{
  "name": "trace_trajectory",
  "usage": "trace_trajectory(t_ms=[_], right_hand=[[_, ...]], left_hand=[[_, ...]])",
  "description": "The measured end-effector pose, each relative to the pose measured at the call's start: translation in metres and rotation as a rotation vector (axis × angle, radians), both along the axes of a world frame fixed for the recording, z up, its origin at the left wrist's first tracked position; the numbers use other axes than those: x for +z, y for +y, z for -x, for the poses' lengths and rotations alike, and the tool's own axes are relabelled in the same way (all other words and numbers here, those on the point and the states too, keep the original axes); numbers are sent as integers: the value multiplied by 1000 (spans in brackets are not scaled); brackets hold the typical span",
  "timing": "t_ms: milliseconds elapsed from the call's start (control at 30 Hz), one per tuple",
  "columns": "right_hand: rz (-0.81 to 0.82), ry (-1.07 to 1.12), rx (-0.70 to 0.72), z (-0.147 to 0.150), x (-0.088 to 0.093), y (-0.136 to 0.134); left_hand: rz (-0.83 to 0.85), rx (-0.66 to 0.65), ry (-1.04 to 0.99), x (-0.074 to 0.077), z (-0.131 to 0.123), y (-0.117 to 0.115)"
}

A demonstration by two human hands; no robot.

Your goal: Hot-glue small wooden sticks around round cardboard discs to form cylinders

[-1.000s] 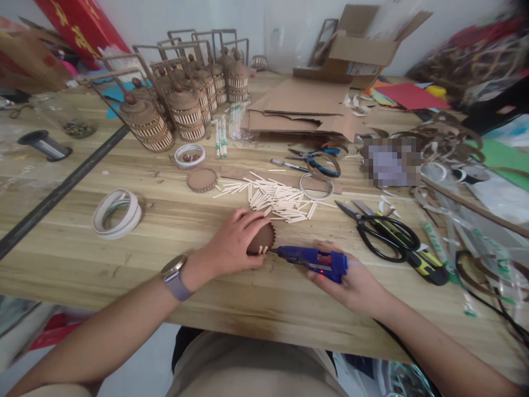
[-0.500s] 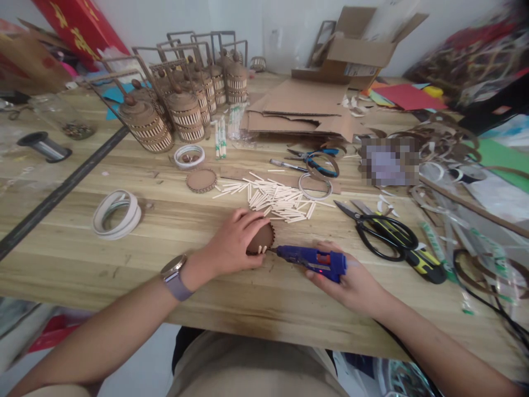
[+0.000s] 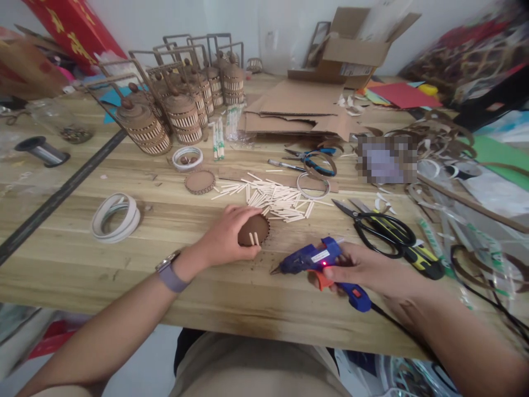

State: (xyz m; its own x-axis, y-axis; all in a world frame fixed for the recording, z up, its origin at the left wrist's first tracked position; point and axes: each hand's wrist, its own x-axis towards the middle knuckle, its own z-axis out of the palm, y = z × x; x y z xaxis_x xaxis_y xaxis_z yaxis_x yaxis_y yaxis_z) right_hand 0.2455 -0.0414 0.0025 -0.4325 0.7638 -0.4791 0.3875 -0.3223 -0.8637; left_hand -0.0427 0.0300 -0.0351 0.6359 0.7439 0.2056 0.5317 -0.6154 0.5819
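Observation:
My left hand (image 3: 229, 234) curves around the left side of a round brown cardboard disc (image 3: 254, 227) with a ridged rim, gripping it on the table. Two short pale sticks (image 3: 253, 239) stand up at the disc's near edge, beside my thumb. My right hand (image 3: 351, 267) is wrapped around a blue hot glue gun (image 3: 303, 258) with an orange trigger and a lit red light. The gun's nozzle points left and lies to the right of the disc, apart from it. A heap of loose wooden sticks (image 3: 275, 196) lies just beyond my left hand.
A second ridged disc (image 3: 199, 181) and white tape rolls (image 3: 115, 216) lie left. Black scissors (image 3: 382, 234) and a yellow-black cutter (image 3: 425, 260) lie right. Several lidded stick-sided baskets (image 3: 144, 124) with tall handles stand at the back, near flat cardboard (image 3: 297, 102). The gun's cord (image 3: 400, 325) trails toward the lower right.
The glue gun has pulled back from the disc's sticks and turned in my right hand, so its handle and trigger now show. My left hand and the disc have shifted slightly left and away from me.

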Motion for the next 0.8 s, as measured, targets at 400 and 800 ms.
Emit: trace_trajectory(t_ms=[400,800], right_hand=[[-571,-806,240,-26,13,31],[-1135,-863,363,-17,-25,88]], left_hand=[[-16,-115,4,-1,-5,-3],[-9,-144,57,-8,-6,-2]])
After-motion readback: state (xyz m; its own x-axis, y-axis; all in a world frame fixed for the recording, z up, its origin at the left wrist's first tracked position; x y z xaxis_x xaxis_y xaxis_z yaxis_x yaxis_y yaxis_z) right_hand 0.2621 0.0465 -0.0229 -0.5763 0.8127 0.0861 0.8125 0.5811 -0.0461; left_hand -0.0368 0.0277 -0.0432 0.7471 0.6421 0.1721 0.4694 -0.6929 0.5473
